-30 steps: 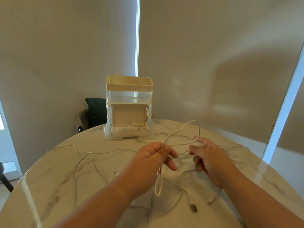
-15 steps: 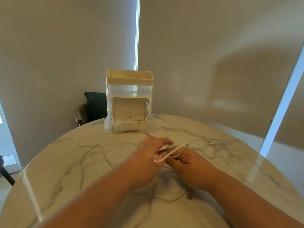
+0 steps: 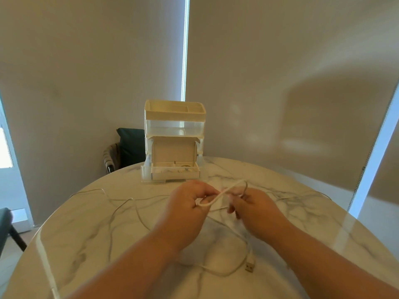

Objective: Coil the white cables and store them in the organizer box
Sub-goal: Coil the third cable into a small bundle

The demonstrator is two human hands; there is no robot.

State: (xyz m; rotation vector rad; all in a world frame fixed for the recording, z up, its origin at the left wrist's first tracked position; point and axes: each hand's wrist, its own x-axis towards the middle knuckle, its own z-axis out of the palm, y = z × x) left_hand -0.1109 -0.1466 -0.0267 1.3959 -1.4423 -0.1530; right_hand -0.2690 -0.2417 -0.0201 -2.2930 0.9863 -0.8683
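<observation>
Left of the box (image 3: 174,143), a dark chair (image 3: 129,147) stands behind the marble surface (image 3: 86,244). Thin white cables (image 3: 121,203) trail loose over the surface, in front of the box and to its left. The box stands at the far edge, and its lowest drawer is open. In front of the box, the left hand (image 3: 187,210) curls its fingers round one end of a small cable (image 3: 218,196) loop raised off the surface. The right hand (image 3: 257,208) pinches the loop's other end. More cable lies farther from the box than the hands do and ends in a plug (image 3: 250,266).
</observation>
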